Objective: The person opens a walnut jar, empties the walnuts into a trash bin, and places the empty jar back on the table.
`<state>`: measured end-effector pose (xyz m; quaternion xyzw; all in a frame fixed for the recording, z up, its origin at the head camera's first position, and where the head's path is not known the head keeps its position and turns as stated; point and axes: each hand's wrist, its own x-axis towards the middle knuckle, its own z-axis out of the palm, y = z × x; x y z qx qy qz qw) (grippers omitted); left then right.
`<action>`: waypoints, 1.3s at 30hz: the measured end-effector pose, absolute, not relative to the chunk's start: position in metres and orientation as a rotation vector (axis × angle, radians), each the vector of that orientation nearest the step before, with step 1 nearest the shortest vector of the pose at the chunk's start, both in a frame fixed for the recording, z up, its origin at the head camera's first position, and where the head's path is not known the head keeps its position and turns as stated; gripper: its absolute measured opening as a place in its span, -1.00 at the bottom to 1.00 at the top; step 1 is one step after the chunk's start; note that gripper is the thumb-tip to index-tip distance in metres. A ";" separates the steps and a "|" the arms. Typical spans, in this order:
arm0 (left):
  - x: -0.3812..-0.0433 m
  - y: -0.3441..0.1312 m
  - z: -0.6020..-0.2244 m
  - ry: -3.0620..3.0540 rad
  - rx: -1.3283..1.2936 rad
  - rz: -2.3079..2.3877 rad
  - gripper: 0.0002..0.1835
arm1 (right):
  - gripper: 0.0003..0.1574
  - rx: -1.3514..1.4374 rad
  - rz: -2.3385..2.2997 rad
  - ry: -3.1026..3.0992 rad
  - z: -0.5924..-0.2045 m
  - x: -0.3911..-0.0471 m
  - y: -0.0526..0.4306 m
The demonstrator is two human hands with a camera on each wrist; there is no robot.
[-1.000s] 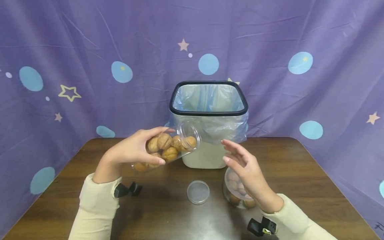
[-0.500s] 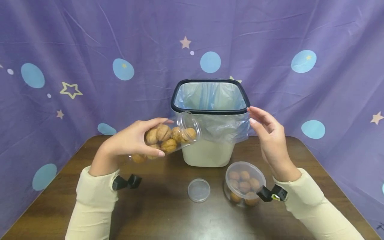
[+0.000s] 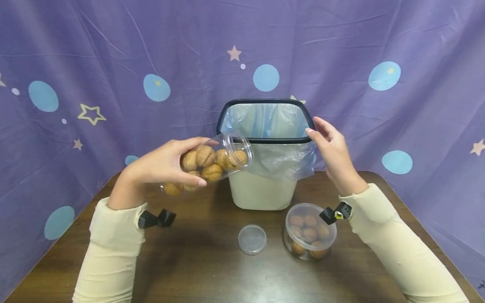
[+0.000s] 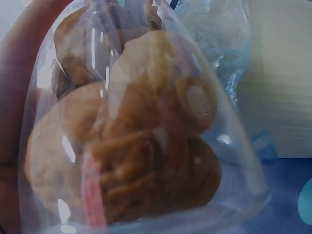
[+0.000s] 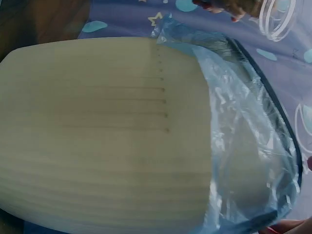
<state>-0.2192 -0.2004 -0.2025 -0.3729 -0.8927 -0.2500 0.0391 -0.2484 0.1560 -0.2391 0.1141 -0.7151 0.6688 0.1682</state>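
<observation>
My left hand [image 3: 161, 162] grips a clear plastic jar [image 3: 242, 143] of walnuts, tilted with its uncapped mouth toward the right. Several walnuts [image 3: 211, 172] lie inside it, some close to the mouth, and they show large through the wall in the left wrist view. The jar's mouth overlaps the front left of a cream trash can [image 3: 261, 193] lined with a bluish plastic bag [image 3: 280, 162]. My right hand [image 3: 331, 147] holds the right side of the can's black rim [image 3: 265, 141], thumb and fingertips at the edge.
A round clear lid [image 3: 252, 240] lies flat on the brown wooden table [image 3: 204, 269]. To its right stands a wide, lidded plastic tub [image 3: 308, 248] with more walnuts inside, below my right forearm. A purple patterned curtain [image 3: 189, 42] hangs behind the can.
My right hand has moved up and right from over the tub to the can's rim. The left hand has raised the jar slightly, so its mouth is nearer the can's opening.
</observation>
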 end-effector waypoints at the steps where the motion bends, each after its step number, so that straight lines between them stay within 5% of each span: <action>1: -0.219 -0.201 -0.201 -2.735 -1.142 -0.765 -0.20 | -0.23 0.312 1.892 -2.058 -0.239 -0.251 0.155; 17: -0.225 -0.208 -0.183 -2.726 -1.076 -0.791 -0.17 | 0.00 0.259 1.995 -2.057 -0.237 -0.267 0.139; 39: -0.247 -0.219 -0.178 -2.680 -0.965 -0.852 -0.24 | -0.09 0.291 1.960 -2.025 -0.246 -0.273 0.141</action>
